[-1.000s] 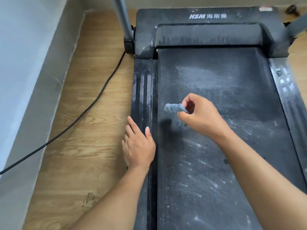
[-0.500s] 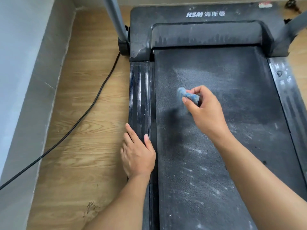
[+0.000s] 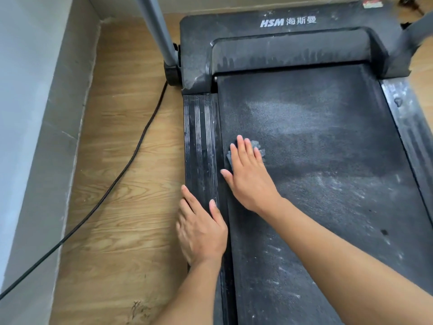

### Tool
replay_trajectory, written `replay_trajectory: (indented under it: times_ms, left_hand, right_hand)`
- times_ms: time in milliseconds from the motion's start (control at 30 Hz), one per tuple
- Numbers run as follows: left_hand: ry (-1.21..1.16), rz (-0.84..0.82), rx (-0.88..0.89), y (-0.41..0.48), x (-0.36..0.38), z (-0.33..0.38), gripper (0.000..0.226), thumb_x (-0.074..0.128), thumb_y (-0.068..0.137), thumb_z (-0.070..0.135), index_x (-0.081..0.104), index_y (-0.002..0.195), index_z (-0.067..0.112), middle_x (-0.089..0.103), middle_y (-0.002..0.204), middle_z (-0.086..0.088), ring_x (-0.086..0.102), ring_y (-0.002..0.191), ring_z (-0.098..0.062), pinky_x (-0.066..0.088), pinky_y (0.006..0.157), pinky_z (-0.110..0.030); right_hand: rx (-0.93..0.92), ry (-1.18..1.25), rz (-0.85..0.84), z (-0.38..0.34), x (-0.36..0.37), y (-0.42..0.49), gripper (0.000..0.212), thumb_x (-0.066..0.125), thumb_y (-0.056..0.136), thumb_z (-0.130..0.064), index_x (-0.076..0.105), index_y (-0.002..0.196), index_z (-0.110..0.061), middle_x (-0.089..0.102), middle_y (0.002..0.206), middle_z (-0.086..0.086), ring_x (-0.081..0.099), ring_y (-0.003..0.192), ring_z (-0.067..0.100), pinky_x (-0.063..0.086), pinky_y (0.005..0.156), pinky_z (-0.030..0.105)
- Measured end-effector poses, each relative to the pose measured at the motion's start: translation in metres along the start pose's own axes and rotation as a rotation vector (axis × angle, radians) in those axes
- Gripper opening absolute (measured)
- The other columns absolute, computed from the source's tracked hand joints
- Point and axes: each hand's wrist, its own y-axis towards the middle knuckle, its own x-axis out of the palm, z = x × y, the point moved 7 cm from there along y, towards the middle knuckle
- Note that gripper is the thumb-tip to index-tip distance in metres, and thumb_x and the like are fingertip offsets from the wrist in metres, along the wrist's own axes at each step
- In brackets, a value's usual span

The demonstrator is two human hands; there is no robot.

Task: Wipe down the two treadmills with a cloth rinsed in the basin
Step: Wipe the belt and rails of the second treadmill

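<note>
My right hand pressed the cloth onto the belt, fingers straight; my left hand rested flat, fingers extended, on the side rail.

You are working in soft, even light, bright enough that pale dust shows clearly on the dark treadmill belt. Shadows under your left hand and right hand are faint and soft-edged. The wooden floor carries a mild sheen. The left hand is slightly smeared by blur, like the far right corner. The wide lens leans the wall and grey upright post outward at left.
</note>
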Motion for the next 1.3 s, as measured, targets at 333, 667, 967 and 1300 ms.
replay_trajectory:
  times_ms: [333,667,967,1300]
  left_hand:
    - [-0.261,0.13,-0.076,0.004,-0.005,-0.011,0.056,0.032,0.106,0.039,0.041,0.158,0.019,0.059,0.129,-0.011,0.065,0.1,-0.042,0.053,0.078,-0.051]
    - [-0.367,0.176,-0.495,0.014,-0.002,-0.029,0.036,0.033,0.109,0.047,0.054,0.117,0.019,0.075,0.105,-0.011,0.07,0.092,-0.044,0.032,0.067,-0.041]
    - [-0.304,0.162,-0.403,0.015,0.0,-0.025,0.035,0.03,0.112,0.042,0.053,0.112,0.016,0.074,0.098,-0.017,0.068,0.087,-0.046,0.032,0.065,-0.042]
    - [-0.287,0.136,-0.428,0.012,-0.002,-0.024,0.035,0.03,0.112,0.042,0.052,0.114,0.015,0.073,0.102,-0.021,0.068,0.089,-0.048,0.033,0.067,-0.042]
  right_hand:
    - [0.008,-0.079,0.017,-0.016,0.032,-0.084,0.072,0.03,0.108,-0.043,0.009,0.167,-0.008,-0.001,0.176,0.009,-0.004,0.162,0.024,0.012,0.131,0.047]
    - [0.135,-0.08,0.051,-0.027,0.04,-0.116,0.072,0.033,0.106,-0.041,0.013,0.167,-0.009,0.003,0.176,0.009,0.002,0.163,0.024,0.013,0.13,0.048]
    - [0.123,-0.036,0.092,-0.017,0.015,0.001,0.069,0.024,0.106,-0.039,0.011,0.167,-0.009,0.004,0.176,0.008,0.0,0.163,0.023,0.007,0.131,0.046]
    - [0.082,-0.081,-0.028,-0.034,0.054,-0.185,0.078,0.043,0.1,-0.046,0.021,0.166,-0.01,0.008,0.176,0.008,0.01,0.162,0.024,0.019,0.125,0.048]
